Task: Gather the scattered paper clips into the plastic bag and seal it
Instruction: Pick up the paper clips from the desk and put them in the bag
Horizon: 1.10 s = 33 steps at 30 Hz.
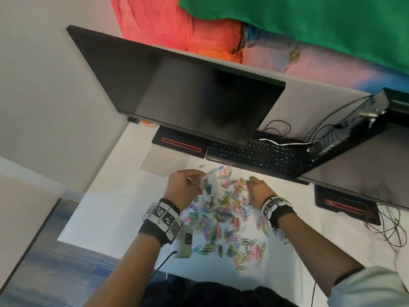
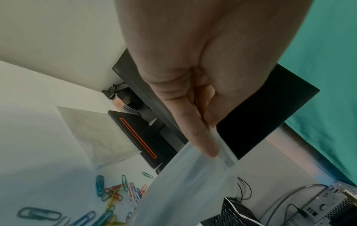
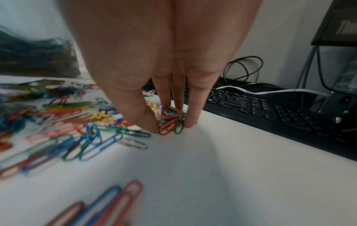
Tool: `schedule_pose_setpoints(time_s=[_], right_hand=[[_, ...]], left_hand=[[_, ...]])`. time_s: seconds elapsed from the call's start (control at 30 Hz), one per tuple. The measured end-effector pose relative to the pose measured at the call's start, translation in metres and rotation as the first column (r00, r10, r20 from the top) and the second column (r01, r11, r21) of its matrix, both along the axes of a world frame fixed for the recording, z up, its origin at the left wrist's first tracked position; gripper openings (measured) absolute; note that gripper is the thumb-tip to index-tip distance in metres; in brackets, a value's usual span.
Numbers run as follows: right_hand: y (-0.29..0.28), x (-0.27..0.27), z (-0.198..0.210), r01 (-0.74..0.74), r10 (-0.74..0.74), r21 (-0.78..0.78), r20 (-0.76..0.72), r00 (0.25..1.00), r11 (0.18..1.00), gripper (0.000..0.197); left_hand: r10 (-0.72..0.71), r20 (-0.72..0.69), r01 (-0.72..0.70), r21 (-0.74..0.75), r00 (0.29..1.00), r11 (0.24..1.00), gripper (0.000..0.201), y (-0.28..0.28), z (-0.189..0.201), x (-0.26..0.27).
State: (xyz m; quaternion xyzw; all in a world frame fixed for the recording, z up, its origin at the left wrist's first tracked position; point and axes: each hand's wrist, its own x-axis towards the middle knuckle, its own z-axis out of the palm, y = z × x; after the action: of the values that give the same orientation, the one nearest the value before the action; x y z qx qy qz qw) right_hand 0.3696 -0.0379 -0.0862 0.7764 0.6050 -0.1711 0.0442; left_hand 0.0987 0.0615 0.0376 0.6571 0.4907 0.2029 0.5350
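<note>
Many coloured paper clips (image 1: 225, 216) lie scattered over the white desk (image 1: 124, 196). My left hand (image 1: 188, 185) holds a clear plastic bag (image 1: 208, 187) up by its rim; some clips show inside it. In the left wrist view the thumb and fingers (image 2: 199, 134) pinch the bag's zip edge (image 2: 226, 154). My right hand (image 1: 257, 188) is down at the far right edge of the pile. In the right wrist view its thumb and fingers (image 3: 146, 119) close around a small bunch of clips (image 3: 170, 123) on the desk.
A black keyboard (image 1: 261, 158) lies just beyond the clips, under a dark monitor (image 1: 183, 89). A second flat clear bag (image 1: 163, 160) rests on the desk at the back left. Cables (image 1: 389, 227) and a small computer box (image 1: 354, 122) are at the right.
</note>
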Motion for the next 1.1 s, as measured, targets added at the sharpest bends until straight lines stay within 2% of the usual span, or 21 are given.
schedule_pose_setpoints(time_s=[0.07,0.13,0.27,0.33,0.43,0.53,0.63,0.7,0.73,0.77,0.83,0.9,0.93,0.97,1.03,1.07,1.1], right_hand=[[-0.007,0.0,-0.002,-0.004,0.004,0.013,-0.002,1.0,1.0,0.049],[-0.009,-0.002,-0.001,0.01,-0.01,0.027,-0.003,1.0,1.0,0.035],[-0.012,-0.01,0.009,0.186,-0.184,0.04,-0.036,0.982,0.982,0.021],[-0.012,-0.008,0.012,0.35,-0.344,0.048,-0.093,0.934,0.936,0.016],[-0.014,-0.005,0.015,0.553,-0.533,0.017,-0.241,0.811,0.833,0.006],[-0.024,-0.006,0.015,0.712,-0.661,-0.066,-0.438,0.609,0.7,0.007],[-0.038,-0.011,0.025,0.786,-0.701,-0.26,-0.653,0.285,0.561,0.02],[-0.041,-0.015,0.039,0.746,-0.592,-0.379,-0.806,0.026,0.548,0.033],[-0.04,-0.018,0.049,0.719,-0.512,-0.406,-0.855,-0.081,0.564,0.035],[-0.038,-0.022,0.063,0.699,-0.444,-0.411,-0.884,-0.148,0.585,0.033],[-0.031,-0.034,0.093,0.667,-0.33,-0.37,-0.924,-0.193,0.647,0.024],[-0.025,-0.049,0.115,0.62,-0.261,-0.301,-0.952,-0.158,0.724,0.024],[-0.022,-0.056,0.121,0.601,-0.257,-0.244,-0.964,-0.066,0.761,0.025],[-0.02,-0.064,0.126,0.585,-0.271,-0.162,-0.957,0.103,0.795,0.023],[-0.017,-0.075,0.13,0.535,-0.315,0.033,-0.776,0.546,0.844,0.014],[-0.016,-0.08,0.131,0.484,-0.307,0.123,-0.635,0.709,0.866,0.01],[-0.016,-0.085,0.134,0.418,-0.272,0.18,-0.526,0.806,0.89,0.011]], left_hand=[[-0.025,-0.014,0.026,0.018,1.0,1.0,0.017,-0.003,0.0,0.005],[-0.053,-0.023,0.054,0.036,0.998,0.998,0.017,-0.008,0.002,0.009],[-0.09,-0.029,0.092,0.045,0.995,0.995,0.018,-0.015,0.005,0.014],[-0.086,-0.019,0.086,0.027,0.996,0.996,0.019,-0.015,0.005,0.015],[-0.094,-0.026,0.095,0.038,0.995,0.995,0.019,-0.015,0.004,0.016],[-0.116,-0.038,0.118,0.059,0.993,0.991,0.019,-0.017,0.003,0.018],[-0.129,-0.043,0.132,0.076,0.991,0.988,0.018,-0.02,0.002,0.02],[-0.134,-0.04,0.136,0.067,0.99,0.988,0.019,-0.021,0.001,0.022],[-0.137,-0.035,0.139,0.058,0.99,0.989,0.019,-0.022,0.0,0.023],[-0.141,-0.028,0.142,0.052,0.99,0.988,0.019,-0.023,0.0,0.025],[-0.157,-0.025,0.158,0.057,0.987,0.986,0.02,-0.027,0.0,0.029],[-0.174,-0.024,0.175,0.061,0.984,0.983,0.02,-0.03,0.001,0.033],[-0.184,-0.023,0.185,0.063,0.983,0.981,0.02,-0.032,0.001,0.035],[-0.193,-0.024,0.194,0.067,0.981,0.979,0.019,-0.034,0.001,0.038],[-0.202,-0.016,0.203,0.066,0.979,0.977,0.019,-0.037,0.003,0.042],[-0.201,-0.009,0.201,0.056,0.98,0.978,0.018,-0.038,0.003,0.044],[-0.201,-0.005,0.201,0.046,0.98,0.978,0.018,-0.039,0.004,0.045]])
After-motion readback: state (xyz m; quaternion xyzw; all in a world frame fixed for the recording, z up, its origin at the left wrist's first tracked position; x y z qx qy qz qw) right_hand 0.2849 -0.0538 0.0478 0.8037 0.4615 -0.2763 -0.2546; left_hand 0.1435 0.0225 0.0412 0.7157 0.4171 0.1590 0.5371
